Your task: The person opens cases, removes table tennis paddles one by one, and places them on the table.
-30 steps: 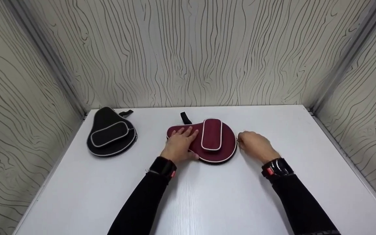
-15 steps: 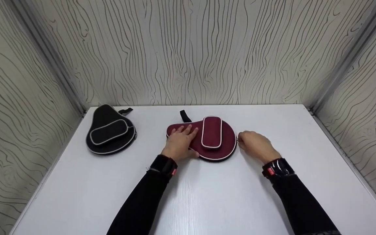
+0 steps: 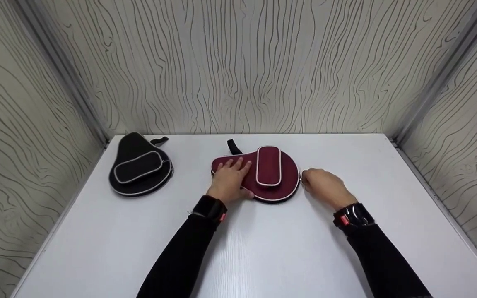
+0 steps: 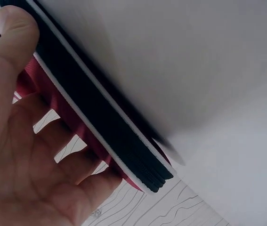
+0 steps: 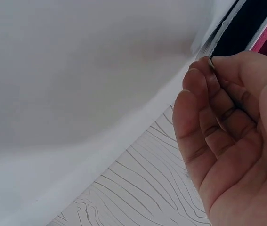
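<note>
A dark red table tennis bat case (image 3: 290,176) with white piping lies flat on the white table, its narrow end to the left. My left hand (image 3: 227,181) rests on that narrow part, fingers spread and straight over the top. In the left wrist view the thumb lies against the black side band (image 4: 91,96). At the case's rounded right edge, my right hand (image 3: 325,187) pinches a small metal zipper pull (image 5: 211,63) between thumb and forefinger. Most of the pull is hidden by the fingertips.
A black bat case (image 3: 133,142) with pale piping lies at the left of the table (image 3: 238,256). Both cases have a front pocket and a strap. Wood-grain panels (image 3: 238,74) enclose the table at the back and both sides.
My right hand has shifted slightly toward me along the rounded edge, still pinching the zipper pull. The left hand stays on the red case.
</note>
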{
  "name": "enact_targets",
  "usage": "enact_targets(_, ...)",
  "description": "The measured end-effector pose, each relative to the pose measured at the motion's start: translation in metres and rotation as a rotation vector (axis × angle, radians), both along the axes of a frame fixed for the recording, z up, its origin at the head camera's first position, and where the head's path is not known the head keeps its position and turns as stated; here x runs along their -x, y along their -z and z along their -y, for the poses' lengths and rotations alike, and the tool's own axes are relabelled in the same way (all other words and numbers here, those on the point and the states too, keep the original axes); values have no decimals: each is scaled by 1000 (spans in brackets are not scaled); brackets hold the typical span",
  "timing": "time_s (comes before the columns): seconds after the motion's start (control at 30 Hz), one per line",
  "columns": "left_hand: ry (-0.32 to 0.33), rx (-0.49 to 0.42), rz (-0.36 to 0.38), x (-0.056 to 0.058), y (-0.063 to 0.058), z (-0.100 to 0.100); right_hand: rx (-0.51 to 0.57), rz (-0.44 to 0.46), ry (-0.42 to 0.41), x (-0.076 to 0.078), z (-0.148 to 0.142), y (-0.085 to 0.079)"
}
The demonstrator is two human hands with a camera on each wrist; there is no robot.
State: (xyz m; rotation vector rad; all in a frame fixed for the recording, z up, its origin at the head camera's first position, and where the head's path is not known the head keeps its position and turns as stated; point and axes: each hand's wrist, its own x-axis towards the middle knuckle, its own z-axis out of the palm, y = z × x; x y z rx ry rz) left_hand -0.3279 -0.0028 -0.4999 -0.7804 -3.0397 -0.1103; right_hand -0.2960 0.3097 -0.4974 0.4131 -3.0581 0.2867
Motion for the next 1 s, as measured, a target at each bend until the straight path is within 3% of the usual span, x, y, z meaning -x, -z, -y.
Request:
enact_targets(0.2,-51,17,-44,-1,1,-7,13,-6,-40,-3,4,1)
enact_targets(0.37,-124,48,-33,0,2,-15,13,-2,-74,-5,10,3)
enact_targets(0.5,-145,67,-20,1,0,-18,10,11,-67,-4,13,2)
enact_targets(0.73,-111,80,-25,2,0,-13,22,16,-31,-2,13,1)
enact_targets(1.0,2,18,-7,5,-2,2,21,-5,-9,2,12,2)
